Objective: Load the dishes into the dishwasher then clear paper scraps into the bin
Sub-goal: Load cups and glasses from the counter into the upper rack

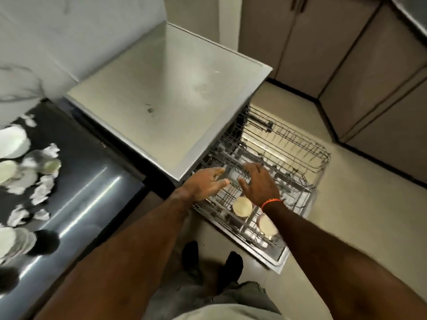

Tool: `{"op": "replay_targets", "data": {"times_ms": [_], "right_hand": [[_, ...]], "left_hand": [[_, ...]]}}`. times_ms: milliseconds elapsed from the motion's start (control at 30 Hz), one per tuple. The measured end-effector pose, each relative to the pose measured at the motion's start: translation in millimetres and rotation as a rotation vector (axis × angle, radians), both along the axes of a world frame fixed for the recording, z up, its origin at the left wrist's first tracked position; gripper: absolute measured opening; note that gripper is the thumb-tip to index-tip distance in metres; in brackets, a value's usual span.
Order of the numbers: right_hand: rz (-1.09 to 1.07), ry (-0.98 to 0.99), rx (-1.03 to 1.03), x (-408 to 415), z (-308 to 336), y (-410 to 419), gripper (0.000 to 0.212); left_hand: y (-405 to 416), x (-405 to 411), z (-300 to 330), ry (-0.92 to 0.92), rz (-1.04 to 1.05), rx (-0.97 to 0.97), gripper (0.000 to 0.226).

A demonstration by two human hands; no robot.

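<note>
Hands, left and right, hover spread, empty, over grey wire rack.

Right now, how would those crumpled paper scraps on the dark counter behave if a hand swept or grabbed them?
The crumpled paper scraps look loosely balled, so probably very light and easily squashed. Scattered among the white dishes, they would likely skid or tumble across the glossy counter rather than stay put.

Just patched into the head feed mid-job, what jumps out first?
Both hands, left hand and right hand, reach open over the pulled-out dishwasher rack, where two pale bowls sit near its front edge. Far left, the dark counter holds crumpled paper scraps among white dishes.
</note>
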State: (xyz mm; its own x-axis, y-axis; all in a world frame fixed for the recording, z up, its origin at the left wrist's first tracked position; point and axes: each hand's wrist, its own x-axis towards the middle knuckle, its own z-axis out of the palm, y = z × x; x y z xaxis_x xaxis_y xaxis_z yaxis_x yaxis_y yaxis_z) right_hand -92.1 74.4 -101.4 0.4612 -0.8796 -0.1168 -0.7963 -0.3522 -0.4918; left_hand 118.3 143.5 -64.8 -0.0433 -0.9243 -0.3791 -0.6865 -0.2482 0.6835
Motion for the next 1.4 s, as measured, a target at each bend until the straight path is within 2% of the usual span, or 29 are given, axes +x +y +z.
{"op": "replay_targets", "data": {"times_ms": [167,233,400,500,667,800,933,1100,1300,1400], "right_hand": [[0.192,-0.155,-0.119,71,43,0,0.042],[0.281,-0.196,-0.15,101,56,3,0.042],[0.479,-0.307,-0.212,181,77,28,0.043],[0.618,-0.32,-0.213,242,92,63,0.043],[0.789,-0.373,-0.179,323,99,135,0.044],[0.832,-0.343,-0.098,358,99,174,0.049],[0.913,-0.268,-0.017,395,95,219,0.055],[0.936,-0.221,0.018,418,87,244,0.058],[0.923,-0.165,0.034,428,84,248,0.056],[0.891,-0.155,0.063,427,83,245,0.055]], "left_hand": [[38,37,53,-0.027,0.191,-0.207,0.059],[57,60,69,-0.091,0.265,-0.265,0.063],[124,120,97,-0.196,0.511,-0.328,0.057],[180,161,112,-0.259,0.644,-0.337,0.063],[270,214,123,-0.318,0.776,-0.372,0.066],[320,242,131,-0.435,0.823,-0.362,0.065],[370,278,128,-0.593,0.76,-0.183,0.076],[380,304,118,-0.686,0.579,0.04,0.091],[361,326,100,-0.688,0.411,0.076,0.092],[352,331,94,-0.635,0.426,0.018,0.082]]}}
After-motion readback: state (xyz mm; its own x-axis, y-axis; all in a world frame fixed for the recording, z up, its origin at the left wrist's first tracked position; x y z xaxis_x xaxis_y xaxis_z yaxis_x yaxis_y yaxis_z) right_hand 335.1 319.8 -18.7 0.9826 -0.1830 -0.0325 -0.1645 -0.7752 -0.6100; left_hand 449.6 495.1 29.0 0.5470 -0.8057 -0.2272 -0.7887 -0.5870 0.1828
